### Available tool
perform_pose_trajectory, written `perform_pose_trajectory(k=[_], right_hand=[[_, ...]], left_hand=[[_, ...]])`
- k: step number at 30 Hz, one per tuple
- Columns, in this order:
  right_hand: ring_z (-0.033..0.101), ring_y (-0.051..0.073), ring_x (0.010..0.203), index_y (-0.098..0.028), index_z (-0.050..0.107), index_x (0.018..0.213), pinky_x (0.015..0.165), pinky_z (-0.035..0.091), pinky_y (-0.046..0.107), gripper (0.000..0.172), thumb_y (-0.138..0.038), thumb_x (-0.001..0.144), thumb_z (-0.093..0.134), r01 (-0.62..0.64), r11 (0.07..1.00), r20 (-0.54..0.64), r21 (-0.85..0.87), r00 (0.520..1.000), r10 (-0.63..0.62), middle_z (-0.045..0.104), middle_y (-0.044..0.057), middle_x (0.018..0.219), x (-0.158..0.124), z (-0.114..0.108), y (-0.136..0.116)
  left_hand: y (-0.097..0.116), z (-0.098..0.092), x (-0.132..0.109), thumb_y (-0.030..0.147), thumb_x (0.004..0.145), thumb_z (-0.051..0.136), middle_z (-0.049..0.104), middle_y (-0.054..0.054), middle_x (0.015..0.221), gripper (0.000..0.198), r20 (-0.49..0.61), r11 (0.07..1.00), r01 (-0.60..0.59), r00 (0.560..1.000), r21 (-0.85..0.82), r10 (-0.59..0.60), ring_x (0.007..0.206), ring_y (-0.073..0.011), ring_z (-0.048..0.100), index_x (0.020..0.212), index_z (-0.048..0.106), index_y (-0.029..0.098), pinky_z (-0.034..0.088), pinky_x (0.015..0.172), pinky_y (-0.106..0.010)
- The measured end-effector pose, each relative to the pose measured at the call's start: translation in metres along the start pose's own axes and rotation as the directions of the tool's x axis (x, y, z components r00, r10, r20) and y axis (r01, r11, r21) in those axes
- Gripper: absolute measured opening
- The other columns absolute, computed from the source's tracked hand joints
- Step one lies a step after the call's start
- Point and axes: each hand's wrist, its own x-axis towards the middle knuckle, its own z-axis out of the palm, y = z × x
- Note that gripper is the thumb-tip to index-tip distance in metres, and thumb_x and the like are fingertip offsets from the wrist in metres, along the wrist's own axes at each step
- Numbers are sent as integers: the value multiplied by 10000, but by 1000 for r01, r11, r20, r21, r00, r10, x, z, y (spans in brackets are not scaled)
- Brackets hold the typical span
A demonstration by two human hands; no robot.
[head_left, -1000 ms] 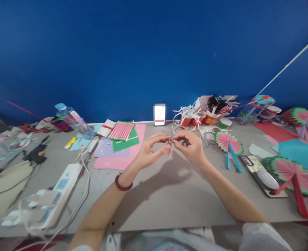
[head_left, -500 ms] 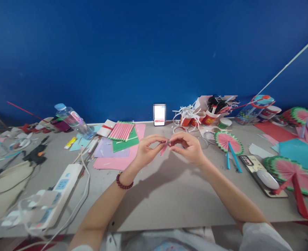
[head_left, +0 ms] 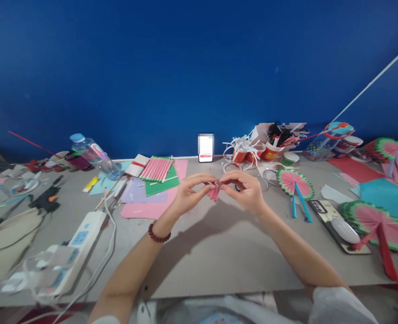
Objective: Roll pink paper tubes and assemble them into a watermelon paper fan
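Between my hands, above the middle of the table, is a small piece of folded pink paper [head_left: 214,192]. My left hand [head_left: 192,192] pinches it from the left with thumb and forefinger; a beaded bracelet [head_left: 159,233] is on that wrist. From the other side my right hand [head_left: 244,191] closes its fingertips on the paper's upper end. Something thin and light lies at the pinch, too small to make out. Beyond the left hand a pleated pink paper [head_left: 156,168] with green edges rests on a green sheet [head_left: 163,183].
Upright against the blue wall stands a phone [head_left: 205,147]. To the right are a small pleated fan [head_left: 295,183], a larger fan [head_left: 368,220], and a mouse [head_left: 345,231] on another phone [head_left: 320,209]. Leftward lie a power strip [head_left: 80,243], a tilted bottle [head_left: 96,155] and a glue gun [head_left: 48,198].
The pink paper has turned and more of it shows spread below my fingers. My right fingertips have shifted slightly; both hands stay in nearly the same place.
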Motion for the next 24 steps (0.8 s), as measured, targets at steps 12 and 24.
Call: perform_pose_trajectory(k=[12, 24], right_hand=[[655, 153, 750, -207, 644, 909, 721, 566, 300, 151, -259, 771, 679, -78, 996, -33, 53, 996, 80, 679, 35, 826, -4, 6, -2], [650, 158, 765, -206, 595, 877, 753, 573, 315, 203, -310, 745, 709, -125, 988, -78, 96, 988, 132, 646, 34, 827, -5, 12, -7]], left_hand=[[4, 1, 1, 157, 770, 666, 716, -57, 798, 75, -96, 991, -97, 990, 88, 105, 744, -135, 658, 831, 705, 176, 543, 683, -250], [2, 8, -5, 133, 777, 643, 710, -70, 839, 132, -129, 928, -202, 959, 313, 252, 778, -142, 656, 899, 681, 166, 553, 713, -265]])
